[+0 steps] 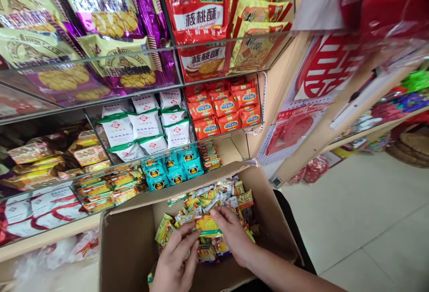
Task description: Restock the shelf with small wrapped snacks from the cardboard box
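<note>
Inside an open cardboard box (124, 243) lies a loose heap of small wrapped snacks (209, 193), mostly yellow, silver and green. Above that heap my right hand (231, 234) grips a yellow snack packet (208, 225) with a green edge, thumb on top and fingers beneath. My left hand (179, 254) reaches the packet's left end, its thumb and fingers pinched together there. Part of the packet is covered by the fingers of both hands.
Behind the box rises a shelf with clear dividers, holding red walnut shortbread packs (201, 14), purple-and-cream biscuit packs (103, 10), white packets (145, 124), small red packets (228, 108) and teal packets (176, 169). Tiled floor (335, 211) lies to the right. Red decorations (330, 66) hang nearby.
</note>
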Demonstrator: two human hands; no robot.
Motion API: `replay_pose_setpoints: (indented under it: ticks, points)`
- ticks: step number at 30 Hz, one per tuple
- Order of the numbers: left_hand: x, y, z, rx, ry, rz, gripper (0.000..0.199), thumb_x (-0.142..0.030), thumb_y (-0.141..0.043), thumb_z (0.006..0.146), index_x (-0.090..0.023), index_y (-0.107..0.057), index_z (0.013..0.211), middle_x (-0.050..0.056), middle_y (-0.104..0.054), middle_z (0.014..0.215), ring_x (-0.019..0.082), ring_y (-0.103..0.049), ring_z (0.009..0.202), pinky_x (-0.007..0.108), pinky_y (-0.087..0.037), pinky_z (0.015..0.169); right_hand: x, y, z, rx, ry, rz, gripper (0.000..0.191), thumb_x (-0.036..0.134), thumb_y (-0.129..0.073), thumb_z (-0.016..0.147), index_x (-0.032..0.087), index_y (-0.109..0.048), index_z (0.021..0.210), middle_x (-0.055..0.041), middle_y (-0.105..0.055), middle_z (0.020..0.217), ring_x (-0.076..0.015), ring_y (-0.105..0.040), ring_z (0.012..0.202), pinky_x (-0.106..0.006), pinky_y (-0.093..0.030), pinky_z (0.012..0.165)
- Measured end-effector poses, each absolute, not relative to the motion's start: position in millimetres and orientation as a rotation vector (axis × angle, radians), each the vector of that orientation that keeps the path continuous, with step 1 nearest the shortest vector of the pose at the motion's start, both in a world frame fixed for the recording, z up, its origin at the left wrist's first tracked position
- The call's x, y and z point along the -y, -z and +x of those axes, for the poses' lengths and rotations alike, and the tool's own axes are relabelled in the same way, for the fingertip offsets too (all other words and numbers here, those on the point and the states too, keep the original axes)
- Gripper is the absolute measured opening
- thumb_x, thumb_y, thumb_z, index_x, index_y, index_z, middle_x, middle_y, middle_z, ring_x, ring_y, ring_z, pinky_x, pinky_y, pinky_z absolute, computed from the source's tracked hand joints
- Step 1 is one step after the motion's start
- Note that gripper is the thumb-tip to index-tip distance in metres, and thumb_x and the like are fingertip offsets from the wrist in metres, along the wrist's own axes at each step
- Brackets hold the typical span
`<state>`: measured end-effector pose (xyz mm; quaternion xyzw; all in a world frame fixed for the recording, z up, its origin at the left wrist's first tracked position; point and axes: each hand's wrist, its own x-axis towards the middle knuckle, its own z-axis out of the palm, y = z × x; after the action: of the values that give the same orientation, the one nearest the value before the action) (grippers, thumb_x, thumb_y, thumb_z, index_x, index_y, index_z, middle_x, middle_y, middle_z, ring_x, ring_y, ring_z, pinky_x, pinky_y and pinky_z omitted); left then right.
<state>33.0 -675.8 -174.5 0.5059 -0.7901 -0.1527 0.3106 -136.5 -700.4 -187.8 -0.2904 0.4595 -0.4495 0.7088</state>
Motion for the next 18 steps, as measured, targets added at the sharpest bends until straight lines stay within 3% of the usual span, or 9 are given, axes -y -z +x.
replay_pose_setpoints:
  ticks: [3, 6, 9, 13, 18]
  points:
    - [677, 159, 10, 1.414, 0.889, 1.641, 0.043, -0.044, -0.049, 0.081, -0.024, -0.050, 0.120, 0.010, -0.058, 0.115, 0.022, -0.059, 0.099, 0.029, -0.055, 0.069, 701, 183, -141, -1.049, 1.115, -0.739, 0.038, 0.051, -0.063, 0.068, 0.021, -0.050, 0.089, 0.0021, -0.049, 0.071, -0.0138, -0.048, 0.065, -0.024, -0.040, 0.054]
    - [681, 151, -6, 1.008, 1.191, 1.651, 0.049, -0.059, -0.049, 0.074, -0.022, -0.061, 0.103, 0.006, -0.067, 0.094, 0.021, -0.062, 0.084, 0.023, -0.051, 0.052, 697, 177, -141, -0.998, 1.159, -0.788, 0.037, 0.046, -0.067, 0.065, 0.021, -0.049, 0.087, 0.0046, -0.045, 0.065, -0.0119, -0.044, 0.060, -0.024, -0.037, 0.058]
    - [681, 151, -19, 0.948, 1.190, 1.594, 0.050, -0.063, -0.055, 0.067, -0.021, -0.064, 0.092, 0.003, -0.068, 0.084, 0.019, -0.063, 0.077, 0.024, -0.051, 0.058, 695, 177, -134, -1.030, 1.261, -0.756, 0.033, 0.049, -0.060, 0.073, 0.020, -0.045, 0.073, 0.0035, -0.043, 0.065, -0.0114, -0.041, 0.061, -0.023, -0.035, 0.058]
    - [677, 154, -30, 0.844, 1.180, 1.530, 0.053, -0.066, -0.050, 0.068, -0.021, -0.061, 0.096, 0.004, -0.069, 0.094, 0.020, -0.063, 0.084, 0.027, -0.051, 0.069, 694, 185, -130, -1.129, 1.364, -0.780, 0.033, 0.049, -0.047, 0.083, 0.019, -0.042, 0.070, 0.0026, -0.041, 0.067, -0.0122, -0.041, 0.065, -0.024, -0.036, 0.062]
    - [679, 151, -33, 0.782, 1.229, 1.495, 0.051, -0.063, -0.042, 0.075, -0.020, -0.062, 0.093, 0.003, -0.070, 0.075, 0.019, -0.064, 0.066, 0.028, -0.051, 0.059, 692, 188, -134, -1.169, 1.397, -0.821, 0.035, 0.049, -0.046, 0.083, 0.019, -0.040, 0.066, 0.0028, -0.038, 0.064, -0.0115, -0.039, 0.062, -0.023, -0.035, 0.058]
